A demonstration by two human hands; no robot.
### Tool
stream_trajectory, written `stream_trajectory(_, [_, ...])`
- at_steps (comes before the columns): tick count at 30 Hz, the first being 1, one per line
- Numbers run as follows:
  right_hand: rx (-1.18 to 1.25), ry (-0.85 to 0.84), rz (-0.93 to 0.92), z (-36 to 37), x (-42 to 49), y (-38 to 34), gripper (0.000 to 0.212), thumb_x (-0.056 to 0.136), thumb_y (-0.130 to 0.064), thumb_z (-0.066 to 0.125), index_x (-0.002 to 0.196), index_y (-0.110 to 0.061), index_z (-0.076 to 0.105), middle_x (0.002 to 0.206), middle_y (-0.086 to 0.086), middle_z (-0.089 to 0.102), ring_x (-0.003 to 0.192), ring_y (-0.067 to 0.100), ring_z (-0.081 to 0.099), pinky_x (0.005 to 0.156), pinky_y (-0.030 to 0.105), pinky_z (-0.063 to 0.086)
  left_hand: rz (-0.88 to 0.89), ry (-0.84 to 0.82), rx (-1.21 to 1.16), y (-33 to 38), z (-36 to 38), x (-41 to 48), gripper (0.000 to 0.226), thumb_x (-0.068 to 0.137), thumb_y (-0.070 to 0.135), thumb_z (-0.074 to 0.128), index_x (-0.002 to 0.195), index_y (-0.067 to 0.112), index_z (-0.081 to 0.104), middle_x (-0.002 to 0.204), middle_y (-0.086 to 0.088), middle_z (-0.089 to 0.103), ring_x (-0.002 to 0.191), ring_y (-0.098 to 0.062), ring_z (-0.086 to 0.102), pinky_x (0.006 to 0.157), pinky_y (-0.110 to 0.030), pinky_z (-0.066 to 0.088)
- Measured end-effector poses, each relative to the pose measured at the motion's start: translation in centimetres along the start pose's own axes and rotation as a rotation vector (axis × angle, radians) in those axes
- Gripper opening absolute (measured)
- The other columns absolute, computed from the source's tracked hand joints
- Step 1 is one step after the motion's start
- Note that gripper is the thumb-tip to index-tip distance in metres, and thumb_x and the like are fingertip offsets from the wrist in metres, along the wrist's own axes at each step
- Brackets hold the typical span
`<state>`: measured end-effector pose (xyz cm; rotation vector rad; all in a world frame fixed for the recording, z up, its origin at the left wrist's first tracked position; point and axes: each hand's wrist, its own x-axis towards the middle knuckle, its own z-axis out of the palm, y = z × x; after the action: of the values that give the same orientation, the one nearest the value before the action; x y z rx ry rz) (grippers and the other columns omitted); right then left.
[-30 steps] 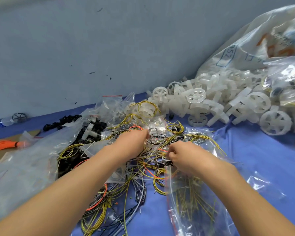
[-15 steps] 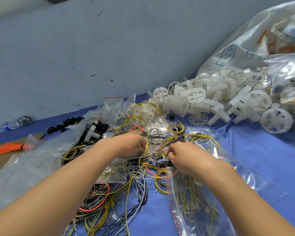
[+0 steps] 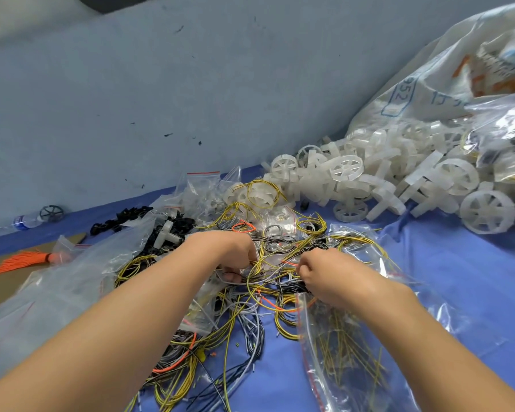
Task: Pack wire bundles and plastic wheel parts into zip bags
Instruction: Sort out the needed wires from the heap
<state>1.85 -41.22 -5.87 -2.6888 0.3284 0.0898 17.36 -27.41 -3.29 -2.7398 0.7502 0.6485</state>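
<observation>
My left hand [image 3: 235,252] is down in the pile of wires [image 3: 268,263] in the middle of the blue sheet [image 3: 446,281]. Its fingers are curled into the wires and seem to pinch some. My right hand [image 3: 324,275] is right beside it, fingers bent tight on a few yellow and black wires. Just under that hand lies an open zip bag [image 3: 339,352] with yellow wires already in it. The white wheels [image 3: 399,179] sit in a heap at the far right side of the sheet, well away from my hands.

I think I am pulling one bundle loose. The wires are all mixed up, so a hard pull could drag other loops along and make a knot. The bag is soft and its mouth is partly flat, so wires could miss it and slide onto the sheet. Thin wire ends could also poke the plastic.
</observation>
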Motion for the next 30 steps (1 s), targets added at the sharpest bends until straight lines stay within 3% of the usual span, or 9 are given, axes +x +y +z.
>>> stream_trajectory(4, [0.005,-0.002,0.001,0.0,0.1,0.2,0.03,0.1,-0.023,0.032,0.111,-0.012,0.058,0.104,0.011,0.063,0.093,0.032,0.061,0.084,0.038,0.053,-0.012,-0.033,-0.171,0.1,-0.3,0.2,0.028,0.097,0.024,0.034,0.103,0.009,0.058,0.07,-0.008,0.074,0.051,-0.02,0.062,0.059,-0.025,0.05])
stream_trajectory(8, [0.007,-0.002,0.004,-0.1,0.0,0.3,0.029,0.1,-0.024,0.032,0.111,-0.012,0.057,0.106,0.011,0.062,0.094,0.032,0.06,0.081,0.036,0.051,0.045,0.015,0.018,0.1,-0.3,-0.4,0.021,0.094,0.029,0.052,0.099,0.016,0.067,0.076,0.0,0.071,0.051,-0.014,0.058,0.059,-0.024,0.049])
stream_trajectory(10, [0.007,-0.002,0.008,-0.2,0.0,0.4,0.03,0.1,-0.023,0.032,0.113,-0.013,0.057,0.107,0.01,0.062,0.095,0.031,0.06,0.082,0.036,0.052,0.066,0.033,0.122,0.6,-0.2,-0.5,0.016,0.091,0.027,0.055,0.098,0.017,0.066,0.086,-0.002,0.065,0.063,-0.018,0.056,0.065,-0.026,0.047])
stream_trajectory(13, [0.007,-0.001,0.005,-0.3,0.0,0.3,0.031,0.1,-0.023,0.033,0.116,-0.013,0.058,0.109,0.01,0.063,0.096,0.03,0.061,0.084,0.038,0.053,0.107,0.196,0.246,0.9,-0.2,-0.7,0.006,0.09,0.026,0.057,0.089,0.028,0.062,0.09,0.001,0.056,0.078,-0.022,0.05,0.07,-0.031,0.044])
stream_trajectory(16, [0.003,0.012,-0.005,-0.4,-0.1,0.3,0.032,0.1,-0.025,0.033,0.115,-0.013,0.058,0.109,0.011,0.063,0.096,0.031,0.061,0.086,0.04,0.054,0.124,0.394,0.219,-0.2,-0.5,-1.3,0.01,0.092,0.036,0.059,0.098,0.032,0.064,0.098,0.006,0.064,0.086,-0.02,0.058,0.069,-0.03,0.046])
stream_trajectory(20, [-0.02,0.116,-0.04,-0.5,-0.2,-0.1,0.03,0.098,-0.026,0.033,0.107,-0.015,0.06,0.104,0.011,0.063,0.092,0.033,0.061,0.08,0.037,0.052,0.18,0.607,-0.159,-2.3,-1.1,-2.4,0.011,0.095,0.038,0.058,0.098,0.029,0.063,0.089,0.012,0.063,0.083,-0.012,0.061,0.071,-0.03,0.049])
stream_trajectory(24, [0.095,0.297,-0.109,-0.8,-0.2,-1.2,0.028,0.098,-0.03,0.036,0.109,-0.024,0.061,0.107,0.005,0.067,0.094,0.03,0.063,0.081,0.039,0.053,0.241,0.784,-0.602,-2.5,-2.2,-4.0,0.009,0.095,0.027,0.06,0.088,0.024,0.063,0.08,0.006,0.064,0.068,-0.006,0.058,0.061,-0.023,0.048])
stream_trajectory(27, [0.356,0.417,-0.192,-1.3,-0.2,-2.1,0.029,0.102,-0.036,0.037,0.119,-0.027,0.059,0.117,0.0,0.063,0.102,0.02,0.06,0.089,0.039,0.05,0.301,0.754,-1.054,-1.5,-2.8,-6.0,0.007,0.094,0.021,0.063,0.089,0.016,0.065,0.072,0.001,0.063,0.056,-0.005,0.058,0.053,-0.02,0.052])
stream_trajectory(30, [0.653,0.466,-0.307,-2.1,-0.5,-3.4,0.039,0.102,-0.048,0.039,0.133,-0.029,0.054,0.125,-0.007,0.057,0.108,0.008,0.056,0.091,0.026,0.044,0.336,0.716,-1.359,-0.3,-2.3,-8.3,0.012,0.09,0.019,0.069,0.094,0.009,0.065,0.074,-0.002,0.062,0.058,-0.006,0.062,0.056,-0.021,0.054])
